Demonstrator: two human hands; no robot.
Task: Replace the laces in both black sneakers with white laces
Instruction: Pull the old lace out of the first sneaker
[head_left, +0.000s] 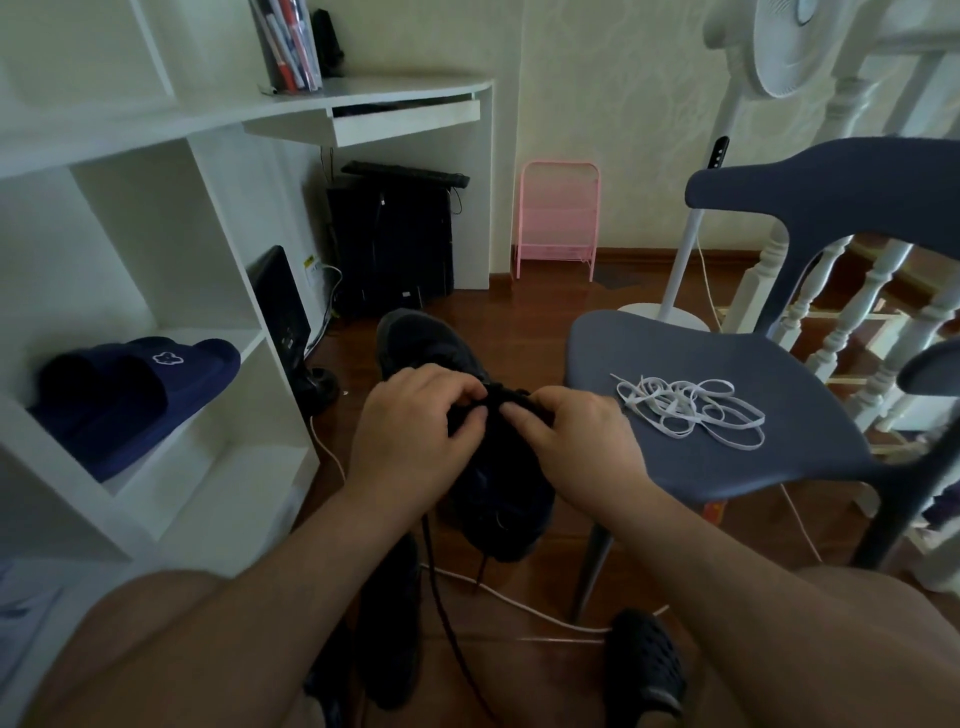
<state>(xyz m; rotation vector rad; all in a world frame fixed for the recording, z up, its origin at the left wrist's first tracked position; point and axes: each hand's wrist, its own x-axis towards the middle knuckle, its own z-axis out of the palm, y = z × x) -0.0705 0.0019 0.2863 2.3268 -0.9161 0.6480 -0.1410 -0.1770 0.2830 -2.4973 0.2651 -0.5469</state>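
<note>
I hold a black sneaker (501, 493) up over my lap, between both hands. My left hand (415, 431) and my right hand (576, 441) pinch its lacing at the top, fingertips almost touching. A black lace (434, 577) hangs from the sneaker down past my left wrist toward the floor. A second black sneaker (421, 340) lies on the wooden floor just beyond my hands. The white laces (691, 410) lie in a loose tangle on the seat of a blue chair (727, 467) to my right.
A white shelf unit (223, 291) stands at the left with a navy slipper (135, 389) on one shelf. A white cable (519, 605) runs across the floor. A fan stand (685, 249), a pink rack (558, 218) and white railings (857, 312) are behind the chair.
</note>
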